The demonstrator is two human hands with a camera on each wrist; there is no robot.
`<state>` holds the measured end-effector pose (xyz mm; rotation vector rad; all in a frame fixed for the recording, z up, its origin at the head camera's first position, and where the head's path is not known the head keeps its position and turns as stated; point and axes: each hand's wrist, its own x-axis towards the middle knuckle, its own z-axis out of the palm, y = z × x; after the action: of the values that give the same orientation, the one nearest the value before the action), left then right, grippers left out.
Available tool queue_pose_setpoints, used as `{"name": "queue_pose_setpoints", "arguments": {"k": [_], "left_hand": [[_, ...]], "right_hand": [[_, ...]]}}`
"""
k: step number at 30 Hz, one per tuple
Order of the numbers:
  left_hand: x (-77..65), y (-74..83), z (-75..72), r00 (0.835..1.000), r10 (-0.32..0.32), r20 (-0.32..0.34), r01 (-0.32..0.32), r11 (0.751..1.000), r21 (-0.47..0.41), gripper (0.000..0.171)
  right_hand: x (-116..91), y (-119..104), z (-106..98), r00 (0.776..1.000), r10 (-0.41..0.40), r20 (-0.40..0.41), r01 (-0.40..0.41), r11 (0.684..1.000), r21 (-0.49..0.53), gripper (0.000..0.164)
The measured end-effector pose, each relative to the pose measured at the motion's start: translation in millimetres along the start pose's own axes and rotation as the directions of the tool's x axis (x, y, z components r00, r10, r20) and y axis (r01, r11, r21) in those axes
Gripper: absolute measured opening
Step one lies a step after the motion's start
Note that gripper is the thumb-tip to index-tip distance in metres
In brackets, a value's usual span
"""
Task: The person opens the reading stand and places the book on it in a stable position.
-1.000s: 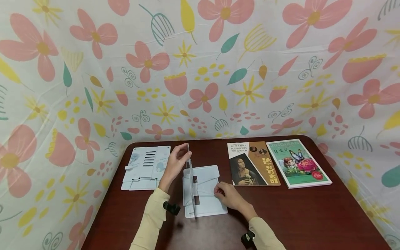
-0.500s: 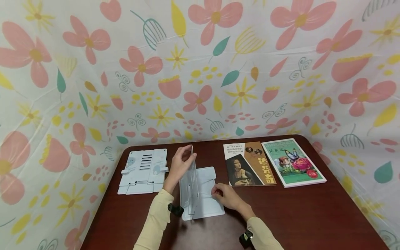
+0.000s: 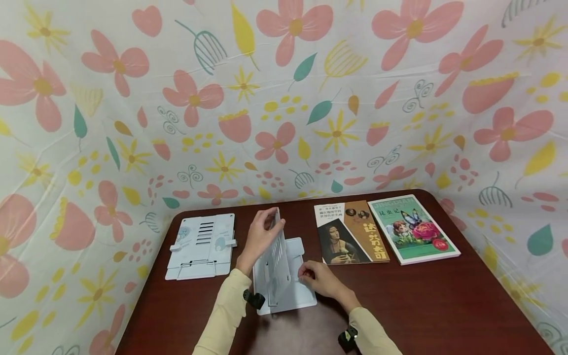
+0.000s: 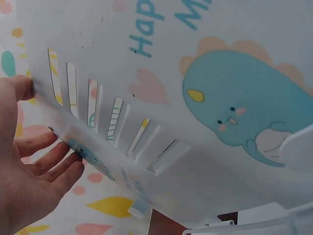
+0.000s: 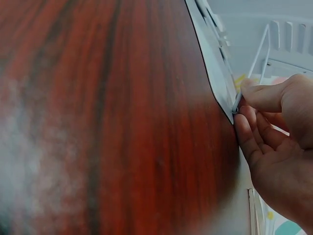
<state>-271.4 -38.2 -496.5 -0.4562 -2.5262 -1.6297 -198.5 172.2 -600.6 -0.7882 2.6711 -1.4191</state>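
A pale book stand has its slotted panel (image 3: 279, 264) raised steeply above a flat base (image 3: 303, 296). My left hand (image 3: 261, 237) grips the panel's upper edge, thumb on one side and fingers on the other. A blue dinosaur (image 4: 230, 98) and a row of slots show on the panel in the left wrist view. At the base's right side, my right hand (image 3: 323, 279) pinches the stand's thin wire support (image 5: 258, 51) between thumb and fingertips. In the right wrist view the wire rises toward the slots.
A second book stand (image 3: 201, 249) lies flat at the left of the brown table (image 3: 426, 305). Two books, one with a portrait cover (image 3: 343, 239) and one green (image 3: 414, 229), lie at the back right. Behind hangs a flowered cloth (image 3: 284, 98).
The raised panel's top has swung rightward with my left hand, and more of its slotted face shows. My right hand stays at the base's right side. The head view has shifted slightly.
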Motion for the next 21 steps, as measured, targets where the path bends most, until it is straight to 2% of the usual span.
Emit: {"name": "queue_pose_setpoints", "arguments": {"k": [9, 17, 21], "left_hand": [[2.1, 2.2, 9.5, 1.000, -0.018, 0.018, 0.017, 0.999, 0.027, 0.054], [1.9, -0.4, 10.7, 1.000, -0.019, 0.011, 0.019, 0.999, 0.037, 0.054], [2.1, 0.1, 10.2, 0.999, -0.027, 0.035, 0.027, 0.999, 0.020, 0.058]], "right_hand": [[-0.8, 3.2, 0.9, 0.999, -0.026, -0.020, 0.027, 1.000, 0.004, 0.012], [0.3, 4.7, 3.0, 1.000, -0.006, -0.012, 0.006, 1.000, -0.002, 0.013], [0.2, 5.5, 2.7, 1.000, -0.010, -0.018, 0.010, 1.000, 0.020, 0.012]]}}
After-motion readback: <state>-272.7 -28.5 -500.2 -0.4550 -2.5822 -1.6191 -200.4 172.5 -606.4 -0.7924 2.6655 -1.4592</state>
